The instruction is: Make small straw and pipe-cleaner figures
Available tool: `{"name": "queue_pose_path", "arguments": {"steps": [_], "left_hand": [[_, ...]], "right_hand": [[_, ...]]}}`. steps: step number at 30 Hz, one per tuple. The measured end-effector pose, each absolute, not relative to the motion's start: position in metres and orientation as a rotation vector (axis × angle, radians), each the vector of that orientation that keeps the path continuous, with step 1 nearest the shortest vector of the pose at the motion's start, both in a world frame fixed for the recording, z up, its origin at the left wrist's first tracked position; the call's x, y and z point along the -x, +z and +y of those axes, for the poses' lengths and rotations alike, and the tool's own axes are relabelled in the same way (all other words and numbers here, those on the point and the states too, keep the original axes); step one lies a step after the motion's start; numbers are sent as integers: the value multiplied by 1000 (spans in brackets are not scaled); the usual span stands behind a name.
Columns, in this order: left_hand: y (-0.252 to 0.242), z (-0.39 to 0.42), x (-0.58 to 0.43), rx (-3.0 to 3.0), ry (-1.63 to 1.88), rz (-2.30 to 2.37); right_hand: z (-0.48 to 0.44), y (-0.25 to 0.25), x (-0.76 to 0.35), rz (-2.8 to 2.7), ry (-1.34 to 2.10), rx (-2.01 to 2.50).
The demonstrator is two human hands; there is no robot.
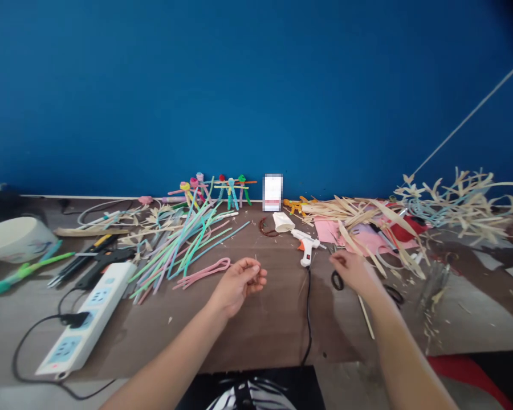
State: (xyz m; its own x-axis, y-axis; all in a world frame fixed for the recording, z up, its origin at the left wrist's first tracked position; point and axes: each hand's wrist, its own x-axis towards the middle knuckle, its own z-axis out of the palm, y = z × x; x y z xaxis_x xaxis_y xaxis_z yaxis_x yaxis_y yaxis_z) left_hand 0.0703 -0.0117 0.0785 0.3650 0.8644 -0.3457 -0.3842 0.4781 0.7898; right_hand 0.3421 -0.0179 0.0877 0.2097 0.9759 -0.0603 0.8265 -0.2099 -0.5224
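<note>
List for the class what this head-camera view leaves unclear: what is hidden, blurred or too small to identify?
Head view:
- Whatever the left hand pinches is too small to identify.
- The right hand hides the blades of the black-handled scissors.
- Pixelation blurs the white card by the wall.

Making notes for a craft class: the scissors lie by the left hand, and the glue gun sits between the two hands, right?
Not quite. The head view shows the scissors by the right hand, not the left hand. The glue gun does sit between the two hands.
</note>
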Motion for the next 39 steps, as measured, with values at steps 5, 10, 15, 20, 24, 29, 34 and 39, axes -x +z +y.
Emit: {"name": "queue_pose_path", "arguments": {"steps": [5,10,15,20,24,29,34,39], "left_hand": [[68,-18,-84,-592,1081,839],[58,-23,-71,-919,1078,995],[57,-4,-8,-1887,991,1519],[51,12,19,-2349,458,1784],[41,14,16,-2515,320,1754],[45,13,13,-2237,598,1743],[72,1,-15,-1496,938,1237],[74,-4,-52,-962,956,860]], "right_hand": [[-45,75,-240,-1557,1457,1437],[-58,60,-224,-1417,1579,1405],[-56,56,-296,-1388,1074,1765],[-56,45,-348,-1518,585,2160],[-55,44,-348,-1542,450,2388],[-54,50,-338,-1600,322,2456],[-48,67,-320,-1658,148,2293],[-29,80,-265,-1717,565,1663]]}}
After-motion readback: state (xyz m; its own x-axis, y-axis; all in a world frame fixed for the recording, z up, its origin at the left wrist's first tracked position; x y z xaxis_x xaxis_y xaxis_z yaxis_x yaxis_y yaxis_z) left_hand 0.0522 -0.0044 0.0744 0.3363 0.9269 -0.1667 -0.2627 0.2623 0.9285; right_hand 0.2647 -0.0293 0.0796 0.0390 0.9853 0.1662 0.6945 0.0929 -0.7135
